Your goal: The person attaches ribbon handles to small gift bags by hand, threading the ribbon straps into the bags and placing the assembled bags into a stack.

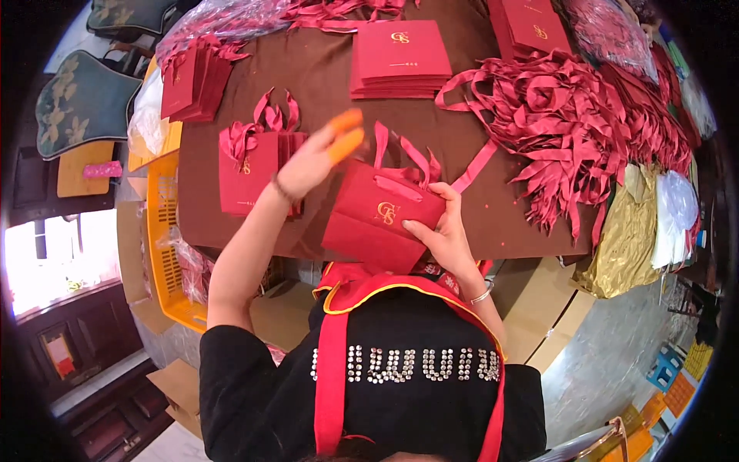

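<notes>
A red paper gift bag (pixel 356 212) with gold lettering and ribbon handles tilts at the table's near edge. My right hand (pixel 450 235) grips its right side, thumb on the front face. Beside the bag's upper left corner, my left hand (pixel 312 160) is raised with fingers stretched out and apart, orange covers on two of them. It holds nothing that I can see. The bag's pink ribbon handle (pixel 416 158) stands up from its top. Left of it, partly behind my left forearm, lies a stack of red bags with ribbon handles (pixel 248 181).
On the brown tablecloth (pixel 308 69) sit a stack of red bags (pixel 400 54) at the far middle and a large heap of red ribbons (pixel 550 123) at right. A yellow plastic crate (pixel 163 246) stands left of the table. Cardboard boxes (pixel 531 300) are below the near edge.
</notes>
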A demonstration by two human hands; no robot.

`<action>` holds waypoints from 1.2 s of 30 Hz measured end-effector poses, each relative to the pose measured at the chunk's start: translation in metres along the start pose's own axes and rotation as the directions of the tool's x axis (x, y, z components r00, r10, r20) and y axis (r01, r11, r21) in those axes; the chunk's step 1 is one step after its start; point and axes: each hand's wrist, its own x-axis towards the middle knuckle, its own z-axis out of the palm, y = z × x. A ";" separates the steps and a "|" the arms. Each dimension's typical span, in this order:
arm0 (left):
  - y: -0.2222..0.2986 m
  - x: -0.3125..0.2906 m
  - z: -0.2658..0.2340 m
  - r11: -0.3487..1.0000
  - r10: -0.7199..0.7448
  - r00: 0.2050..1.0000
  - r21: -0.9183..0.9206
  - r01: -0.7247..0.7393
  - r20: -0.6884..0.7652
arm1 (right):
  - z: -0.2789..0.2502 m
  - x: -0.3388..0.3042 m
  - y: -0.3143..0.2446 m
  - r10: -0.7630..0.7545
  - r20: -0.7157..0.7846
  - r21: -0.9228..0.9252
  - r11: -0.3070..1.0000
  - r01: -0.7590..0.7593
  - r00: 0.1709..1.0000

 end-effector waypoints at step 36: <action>-0.037 -0.081 -0.041 0.314 0.468 0.700 0.842 0.438 -0.539 | -0.007 0.020 -0.024 0.076 -0.126 0.049 0.996 -0.070 0.989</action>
